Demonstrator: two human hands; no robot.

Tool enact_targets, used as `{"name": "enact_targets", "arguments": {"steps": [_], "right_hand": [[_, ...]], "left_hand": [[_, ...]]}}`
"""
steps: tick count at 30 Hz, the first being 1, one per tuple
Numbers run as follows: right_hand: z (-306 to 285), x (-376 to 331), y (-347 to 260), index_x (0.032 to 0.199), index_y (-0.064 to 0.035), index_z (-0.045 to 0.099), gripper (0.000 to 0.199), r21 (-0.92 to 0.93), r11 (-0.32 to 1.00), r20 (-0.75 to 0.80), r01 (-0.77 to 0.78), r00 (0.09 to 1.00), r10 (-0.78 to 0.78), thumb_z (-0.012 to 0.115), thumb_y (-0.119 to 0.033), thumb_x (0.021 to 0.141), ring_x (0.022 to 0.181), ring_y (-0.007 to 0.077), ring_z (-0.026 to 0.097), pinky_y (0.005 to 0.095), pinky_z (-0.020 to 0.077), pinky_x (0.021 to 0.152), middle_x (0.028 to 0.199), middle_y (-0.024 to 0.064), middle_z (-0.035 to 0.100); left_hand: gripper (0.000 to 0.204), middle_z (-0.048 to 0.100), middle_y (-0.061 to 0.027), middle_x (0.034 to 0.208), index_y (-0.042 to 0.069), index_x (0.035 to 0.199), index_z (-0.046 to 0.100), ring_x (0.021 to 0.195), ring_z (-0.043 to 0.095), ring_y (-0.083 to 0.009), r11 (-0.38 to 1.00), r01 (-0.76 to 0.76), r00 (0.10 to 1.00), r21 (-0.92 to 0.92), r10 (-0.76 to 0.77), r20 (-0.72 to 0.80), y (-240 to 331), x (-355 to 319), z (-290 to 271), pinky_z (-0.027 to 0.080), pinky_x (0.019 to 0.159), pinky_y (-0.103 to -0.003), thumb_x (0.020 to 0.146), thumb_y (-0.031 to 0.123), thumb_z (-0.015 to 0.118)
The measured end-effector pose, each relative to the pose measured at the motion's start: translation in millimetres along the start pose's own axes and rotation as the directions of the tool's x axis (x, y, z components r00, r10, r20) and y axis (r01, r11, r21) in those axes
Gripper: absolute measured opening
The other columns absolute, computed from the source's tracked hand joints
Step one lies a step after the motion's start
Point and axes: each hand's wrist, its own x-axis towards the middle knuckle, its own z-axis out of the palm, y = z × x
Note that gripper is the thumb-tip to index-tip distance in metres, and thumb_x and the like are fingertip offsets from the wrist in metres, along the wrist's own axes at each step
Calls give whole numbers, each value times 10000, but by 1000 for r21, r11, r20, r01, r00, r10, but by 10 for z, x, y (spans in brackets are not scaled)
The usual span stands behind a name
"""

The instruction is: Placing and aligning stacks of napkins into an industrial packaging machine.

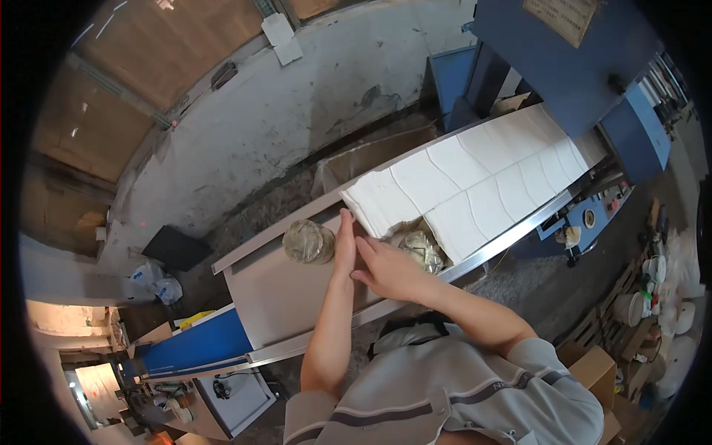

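Observation:
My left hand (345, 246) is held edge-on with straight fingers, its fingertips by the near left end of the white, soft-looking slabs (475, 174). These lie in two rows along a conveyor bed (278, 300). Beside it, my right hand (389, 271) is stretched out flat, its fingertips close to the left hand; whether they touch I cannot tell. Nothing shows in either hand. Left of my left hand stands a round bundle wrapped in clear plastic (308, 242). Another crumpled clear-plastic bundle (421, 251) sits at the slabs' near end, partly behind my right hand and forearm.
Metal rails (475, 259) edge the conveyor. A blue machine housing (567, 63) spans its far right end, and a blue section (196, 343) continues at the lower left. A white wall (252, 111) runs behind. Cardboard boxes (593, 374) stand at my right.

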Motion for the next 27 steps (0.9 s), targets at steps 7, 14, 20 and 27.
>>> {"name": "enact_targets", "arguments": {"steps": [7, 14, 20, 27], "right_hand": [[-300, -277, 98, 1249, 7, 547, 474, 49, 992, -95, 112, 990, -107, 659, -285, 894, 874, 399, 640, 461, 509, 736, 1009, 217, 648], [-58, -254, 250, 1081, 2, 630, 356, 33, 986, 59, 163, 985, -165, 663, -288, 876, 924, 375, 639, 472, 510, 796, 977, 195, 668], [-100, 288, 582, 928, -53, 691, 197, -238, 948, 198, 213, 966, -167, 662, -230, 846, 868, 369, 655, 471, 517, 782, 878, 177, 678], [-306, 261, 614, 988, -57, 697, 222, -179, 962, 251, 207, 955, -159, 669, -222, 843, 823, 375, 655, 468, 518, 774, 855, 173, 688]], "left_hand": [[583, 621, -117, 1203, -25, 1298, 532, 1057, 568, -158, 894, -175, 961, 413, 247, -127, 236, 33, 262, 448, 914, -289, 961, 447, 589], [650, 651, -103, 1044, -44, 1345, 495, 908, 592, -133, 859, -303, 951, 412, 302, 68, 261, 257, 233, 477, 799, -267, 885, 350, 730], [622, 660, -91, 990, -37, 1358, 481, 859, 602, -119, 883, -222, 974, 415, 218, 57, 463, 196, 308, 478, 740, -255, 898, 305, 723], [495, 678, -67, 942, 6, 1284, 558, 751, 624, -97, 918, -145, 989, 369, 144, 29, 569, 137, 482, 487, 595, -241, 909, 292, 706]]}}
